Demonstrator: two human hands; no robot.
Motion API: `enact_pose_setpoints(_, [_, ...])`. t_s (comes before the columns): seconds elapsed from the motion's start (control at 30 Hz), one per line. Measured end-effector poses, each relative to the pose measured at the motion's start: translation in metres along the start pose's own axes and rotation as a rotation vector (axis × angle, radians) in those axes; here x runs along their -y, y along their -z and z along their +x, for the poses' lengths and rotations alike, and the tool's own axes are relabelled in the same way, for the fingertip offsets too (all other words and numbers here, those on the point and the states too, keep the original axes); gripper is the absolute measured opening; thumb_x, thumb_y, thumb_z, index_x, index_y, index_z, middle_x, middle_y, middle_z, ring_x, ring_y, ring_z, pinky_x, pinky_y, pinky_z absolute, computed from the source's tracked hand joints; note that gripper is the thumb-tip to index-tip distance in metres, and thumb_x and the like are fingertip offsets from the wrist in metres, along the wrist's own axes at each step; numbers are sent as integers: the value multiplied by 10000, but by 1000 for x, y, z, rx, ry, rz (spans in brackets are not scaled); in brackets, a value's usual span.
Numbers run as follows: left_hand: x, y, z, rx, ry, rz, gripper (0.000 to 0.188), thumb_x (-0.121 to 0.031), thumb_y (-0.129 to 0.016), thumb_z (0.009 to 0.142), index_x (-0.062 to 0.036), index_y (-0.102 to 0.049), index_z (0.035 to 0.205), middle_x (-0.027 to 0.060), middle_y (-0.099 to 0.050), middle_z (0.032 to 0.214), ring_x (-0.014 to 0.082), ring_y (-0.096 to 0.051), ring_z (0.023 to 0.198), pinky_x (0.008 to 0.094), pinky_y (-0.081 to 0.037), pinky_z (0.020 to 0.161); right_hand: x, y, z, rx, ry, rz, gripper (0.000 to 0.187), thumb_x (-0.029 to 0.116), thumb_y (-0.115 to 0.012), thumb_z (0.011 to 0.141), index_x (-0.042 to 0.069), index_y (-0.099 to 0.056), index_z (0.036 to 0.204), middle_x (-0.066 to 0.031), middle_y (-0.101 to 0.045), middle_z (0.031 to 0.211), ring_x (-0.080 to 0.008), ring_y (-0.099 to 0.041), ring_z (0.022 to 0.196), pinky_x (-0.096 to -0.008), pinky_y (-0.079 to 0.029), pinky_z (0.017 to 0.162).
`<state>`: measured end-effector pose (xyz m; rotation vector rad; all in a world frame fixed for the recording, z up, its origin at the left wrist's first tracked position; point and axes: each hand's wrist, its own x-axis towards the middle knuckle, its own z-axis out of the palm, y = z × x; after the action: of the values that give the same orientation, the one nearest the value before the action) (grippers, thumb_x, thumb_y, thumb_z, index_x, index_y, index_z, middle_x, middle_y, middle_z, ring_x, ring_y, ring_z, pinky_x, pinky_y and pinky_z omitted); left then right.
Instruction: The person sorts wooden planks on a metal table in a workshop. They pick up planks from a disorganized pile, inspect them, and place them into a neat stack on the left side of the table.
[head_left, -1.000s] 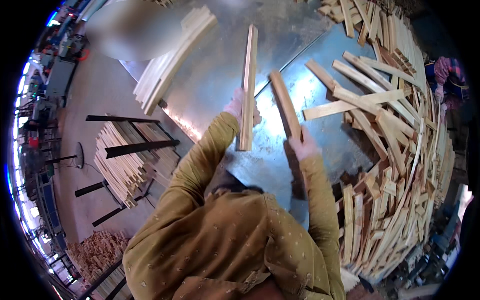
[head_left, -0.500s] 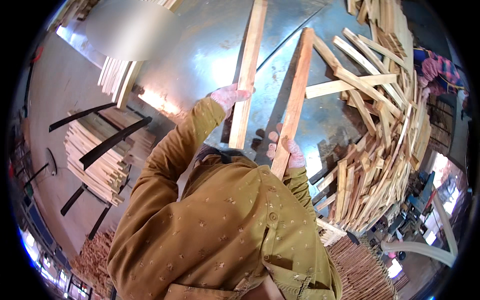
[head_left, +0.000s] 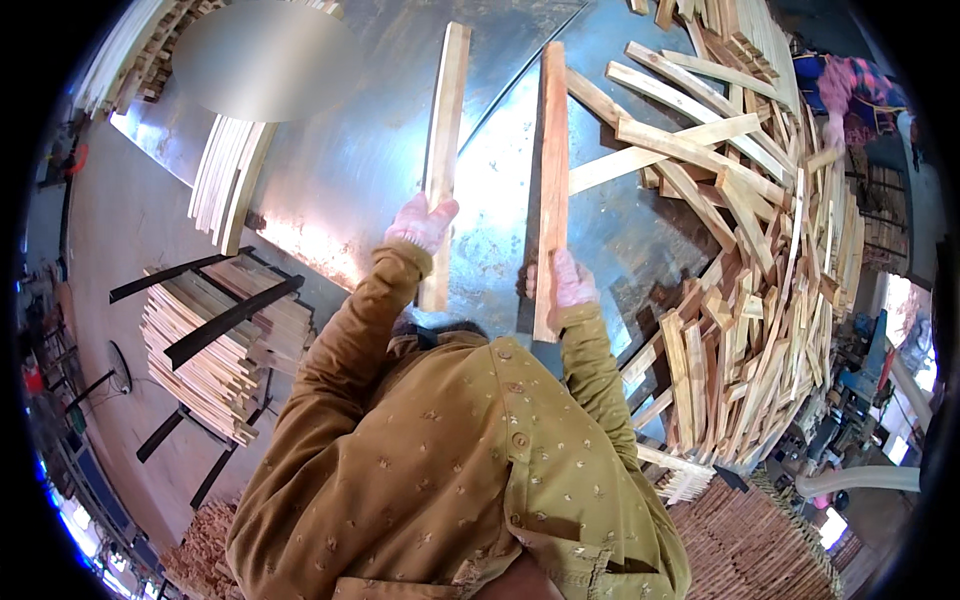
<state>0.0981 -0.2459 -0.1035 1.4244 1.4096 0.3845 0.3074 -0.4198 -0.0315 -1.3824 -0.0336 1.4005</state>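
Note:
My left hand [head_left: 422, 222], in a pale pinkish glove, is closed around the lower part of a light wooden strip [head_left: 447, 120] that points away from me. My right hand [head_left: 568, 278], gloved alike, grips a second, more reddish wooden strip [head_left: 552, 150] near its near end, with fingers wrapped to its left side. Both strips are held roughly side by side over a shiny metal table [head_left: 380, 150], with a gap between them. Right of the second strip, a loose pale strip [head_left: 660, 155] lies crosswise under others.
A big jumbled heap of wooden strips [head_left: 760, 300] covers the table's right side. To the left, stacked strips [head_left: 200, 350] rest on a black metal rack [head_left: 235, 325]. More strips [head_left: 228, 175] lie at the table's left edge. A co-worker's pink sleeve [head_left: 840, 90] shows beyond the heap.
Both strips have swung more upright in view, and their far ends have shifted left. My left hand has moved left and nearer to me. Each hand keeps its hold.

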Motion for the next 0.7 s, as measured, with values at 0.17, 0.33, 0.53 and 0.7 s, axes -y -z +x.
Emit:
enact_pose_setpoints(0.17, [-22,34,-23,109,42,444,695,-594,-544,896,48,-596,1157,279,-664,1040,426,-642,996,458,-511,825,-12,5,-13,-150,247,-117,385,324,-636,949,-20,-597,1119,-73,-654,832,-156,-622,660,-294,-520,579])
enact_pose_setpoints(0.33, [-21,27,-36,133,-23,341,557,-501,-583,917,44,-619,1025,301,-647,932,422,-641,900,475,-496,748,76,-22,39,-72,482,-156,314,300,-582,981,4,-652,1057,-84,-681,876,-145,-647,720,-275,-521,624])
enact_pose_setpoints(0.53, [18,18,-32,204,-518,443,311,-290,-605,953,-7,-601,1082,130,-642,840,247,-596,756,368,-483,638,269,-42,116,-477,867,-801,255,186,-586,906,41,-572,1115,-190,-611,1057,-351,-598,1003,-408,-497,833])
enact_pose_setpoints(0.7, [-13,14,-48,196,-15,-398,341,-360,-664,925,-23,-635,967,7,-634,855,95,-555,738,260,-477,632,182,-9,132,-889,491,-497,842,464,-676,797,-12,-391,1431,-242,-513,1373,-339,-531,1247,-398,-424,1043])
